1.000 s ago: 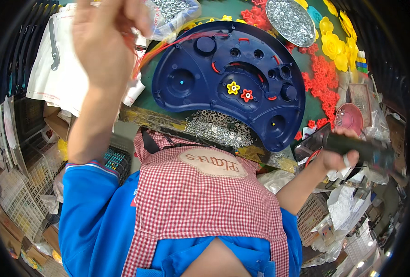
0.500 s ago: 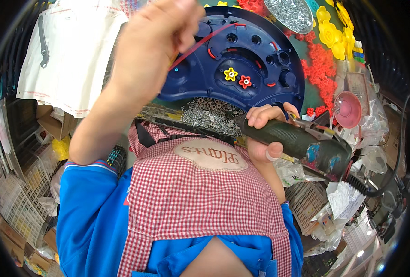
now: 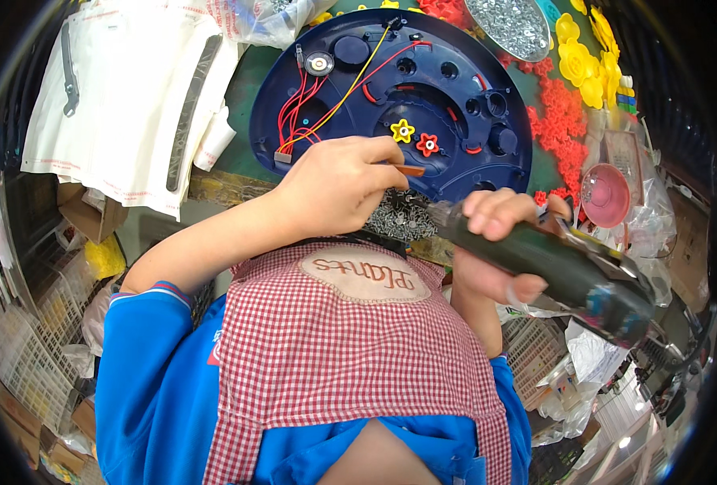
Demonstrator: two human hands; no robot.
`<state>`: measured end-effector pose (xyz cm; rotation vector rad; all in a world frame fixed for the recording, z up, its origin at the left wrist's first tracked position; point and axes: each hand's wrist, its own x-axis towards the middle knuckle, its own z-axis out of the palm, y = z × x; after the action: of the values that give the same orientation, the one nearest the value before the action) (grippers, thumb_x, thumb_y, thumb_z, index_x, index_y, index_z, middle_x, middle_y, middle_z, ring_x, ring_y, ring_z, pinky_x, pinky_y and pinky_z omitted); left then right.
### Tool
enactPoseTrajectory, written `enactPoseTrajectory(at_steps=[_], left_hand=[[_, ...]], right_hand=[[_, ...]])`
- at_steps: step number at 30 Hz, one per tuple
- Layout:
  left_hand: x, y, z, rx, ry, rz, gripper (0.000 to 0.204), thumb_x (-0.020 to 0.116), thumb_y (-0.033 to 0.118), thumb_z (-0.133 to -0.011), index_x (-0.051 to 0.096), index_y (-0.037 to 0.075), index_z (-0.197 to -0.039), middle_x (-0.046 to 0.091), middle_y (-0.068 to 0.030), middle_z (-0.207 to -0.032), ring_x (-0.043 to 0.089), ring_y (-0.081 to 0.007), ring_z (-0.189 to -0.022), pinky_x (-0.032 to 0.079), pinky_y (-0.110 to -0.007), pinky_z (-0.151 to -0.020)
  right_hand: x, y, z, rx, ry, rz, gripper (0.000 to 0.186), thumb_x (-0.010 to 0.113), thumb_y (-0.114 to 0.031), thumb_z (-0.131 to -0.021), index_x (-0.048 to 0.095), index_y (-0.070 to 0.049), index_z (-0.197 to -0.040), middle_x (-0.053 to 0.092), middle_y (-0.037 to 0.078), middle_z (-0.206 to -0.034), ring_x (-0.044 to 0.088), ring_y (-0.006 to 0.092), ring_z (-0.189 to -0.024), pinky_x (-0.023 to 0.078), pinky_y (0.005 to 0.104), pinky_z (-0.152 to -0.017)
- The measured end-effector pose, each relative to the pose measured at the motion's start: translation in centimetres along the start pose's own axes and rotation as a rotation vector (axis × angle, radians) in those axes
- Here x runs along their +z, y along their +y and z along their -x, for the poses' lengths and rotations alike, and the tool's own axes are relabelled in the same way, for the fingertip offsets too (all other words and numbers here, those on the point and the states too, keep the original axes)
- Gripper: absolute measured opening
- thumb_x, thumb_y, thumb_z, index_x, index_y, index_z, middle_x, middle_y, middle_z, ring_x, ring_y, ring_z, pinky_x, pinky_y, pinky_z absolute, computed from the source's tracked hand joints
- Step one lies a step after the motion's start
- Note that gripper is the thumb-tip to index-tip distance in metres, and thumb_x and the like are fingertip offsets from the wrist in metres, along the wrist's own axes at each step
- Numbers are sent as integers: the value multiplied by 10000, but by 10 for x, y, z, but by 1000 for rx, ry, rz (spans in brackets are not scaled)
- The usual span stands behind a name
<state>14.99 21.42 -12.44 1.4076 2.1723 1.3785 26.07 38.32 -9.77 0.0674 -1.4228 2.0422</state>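
My left hand (image 3: 344, 182) is closed in a pinch over a heap of small screws (image 3: 407, 217). From its fingertips sticks out a thin orange-brown strip (image 3: 409, 170), whose kind I cannot make out. My right hand (image 3: 500, 238) grips a dark electric screwdriver (image 3: 556, 263), blurred, its tip pointing left towards the screws. Beyond both hands lies a dark blue plastic shell (image 3: 285, 89). Inside it are a round speaker (image 3: 319, 64), red and yellow wires (image 3: 338, 105) running to a small connector (image 3: 283, 157), a yellow star piece (image 3: 403, 130) and a red star piece (image 3: 428, 145).
White bags (image 3: 116, 97) cover the bench's left side, with a dark strap-like piece (image 3: 69, 69) on top. Red plastic parts (image 3: 564, 129), yellow flower-shaped parts (image 3: 578, 61) and a metal dish of screws (image 3: 510, 26) stand at right. A pink bowl (image 3: 606, 194) sits farther right.
My left hand has come down and right, from over the shell to the screws, uncovering the speaker and wires. My right hand has shifted slightly right and down with the screwdriver.
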Motion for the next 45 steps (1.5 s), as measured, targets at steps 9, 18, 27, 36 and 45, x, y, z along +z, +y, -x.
enactPoseTrajectory(at_steps=[9,18,27,36,45], left_hand=[[18,3,-8,123,-43,-179,116,758,157,-692,706,107,-782,577,11,-754,572,-175,-708,509,-302,-627],[20,8,-14,95,-28,-208,135,749,194,-688,647,106,-698,557,-4,-741,598,-167,-747,516,-301,-649],[4,-1,-45,-179,-89,-101,339,695,130,-827,579,104,-1145,689,-109,-1036,688,-253,-908,549,-357,-703],[38,-24,-57,80,-70,-129,115,746,142,-759,732,68,-846,639,-38,-845,627,-232,-795,528,-344,-698],[43,-29,-59,14,-44,-99,121,765,144,-723,742,53,-800,605,-29,-816,564,-232,-798,504,-364,-710]], right_hand=[[-2,-19,-19,3,-32,-111,938,647,-703,-794,296,-154,-1469,555,51,-816,550,188,-717,468,370,-694],[10,-21,-25,15,-45,-64,969,670,-700,-773,284,-131,-1455,564,68,-824,554,203,-737,468,392,-714],[-26,-16,-36,-87,-71,36,813,591,-622,-870,363,-104,-1454,571,93,-876,546,222,-780,454,398,-740],[-35,-12,-42,-132,-80,130,793,563,-627,-883,392,-90,-1440,590,98,-871,577,213,-788,469,397,-736],[-11,8,-39,-61,136,309,962,723,-667,-752,327,59,-1243,580,101,-767,601,207,-693,545,364,-681]])
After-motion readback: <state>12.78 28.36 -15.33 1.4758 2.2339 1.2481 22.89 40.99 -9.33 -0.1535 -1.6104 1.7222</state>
